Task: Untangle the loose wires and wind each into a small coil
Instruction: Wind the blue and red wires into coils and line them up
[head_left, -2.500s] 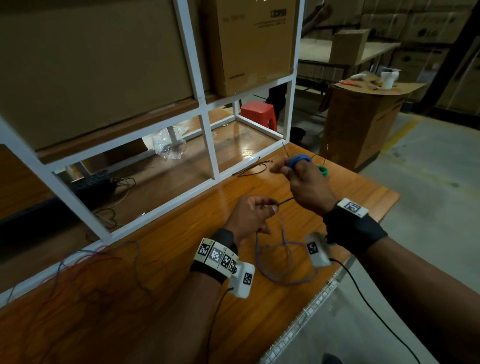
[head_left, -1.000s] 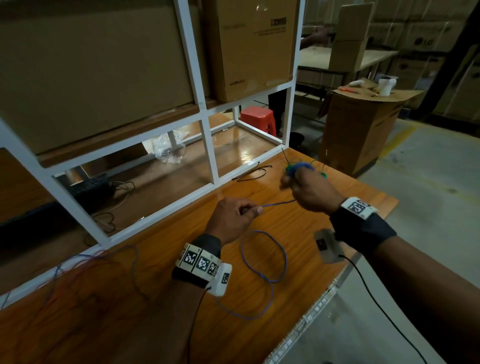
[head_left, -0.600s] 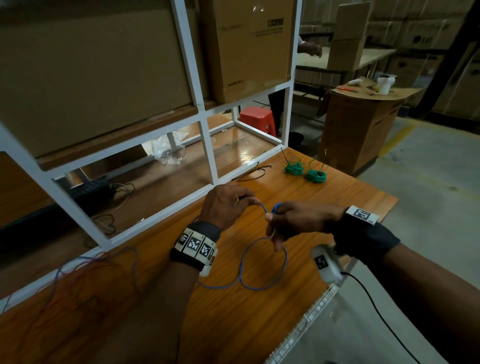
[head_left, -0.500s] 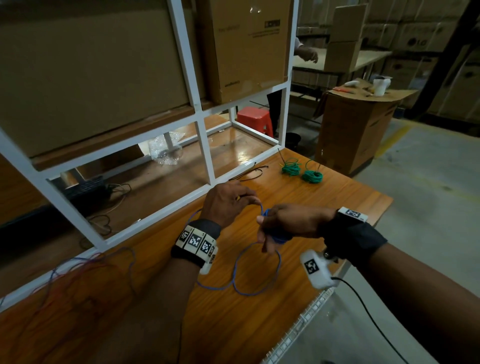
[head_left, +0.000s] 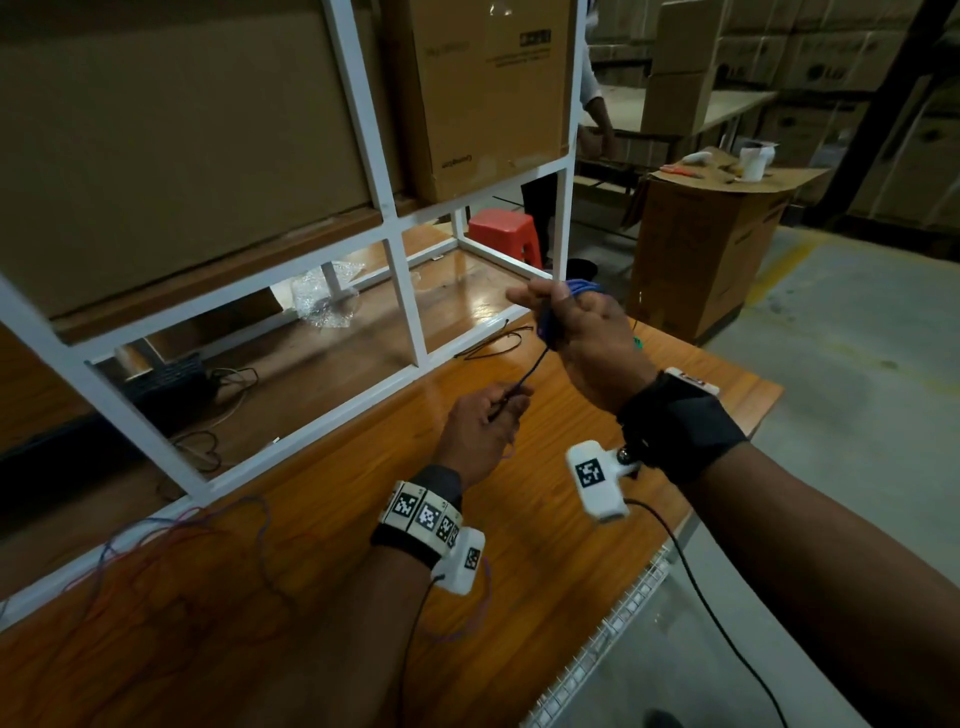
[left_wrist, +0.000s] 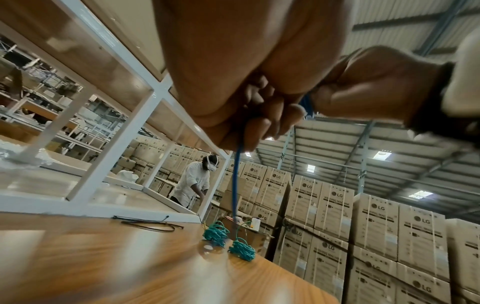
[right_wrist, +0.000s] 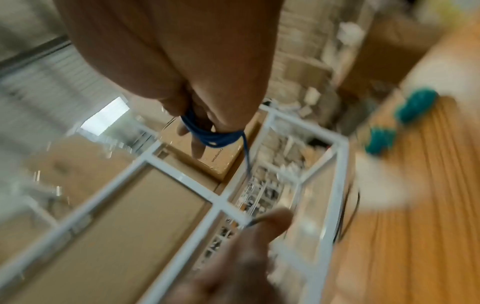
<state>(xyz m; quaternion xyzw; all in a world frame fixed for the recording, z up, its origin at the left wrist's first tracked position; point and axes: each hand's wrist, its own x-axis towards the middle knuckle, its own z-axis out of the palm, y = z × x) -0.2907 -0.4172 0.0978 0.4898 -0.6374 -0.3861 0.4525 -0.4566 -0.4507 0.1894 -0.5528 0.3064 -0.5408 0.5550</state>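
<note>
Table (head_left: 322, 525): glossy orange wood-grain top with a white metal frame (head_left: 410, 332) standing along its far edge.
Tangle of loose wires (head_left: 171, 540): thin red and blue strands, limp and looped over one another, lying at the near left of the table beside the frame; not yet sorted.
Right hand (head_left: 587, 332): raised above the far right part of the table, fingers bent, with the blue wire (head_left: 530, 371) wound around them in several tight turns; the right wrist view shows the turns bunched round two or three fingers.
Left hand (head_left: 483, 431): lower and nearer, thumb and fingers pinching the free run of the same wire, which stretches taut between the two hands.
Blue wire: thin, round, smooth plastic sheath, flexible; only a short tail seems left below the left hand, though its end is hard to make out.
Green coils (left_wrist: 228, 240): two small bunched coils, finished, lying side by side near the far right corner of the table.
Step in hand: winding the blue wire into a coil, apparently close to done.
Next move: likely feed the remaining tail round the fingers with even tension, then slip the coil off without letting the turns spring open.
</note>
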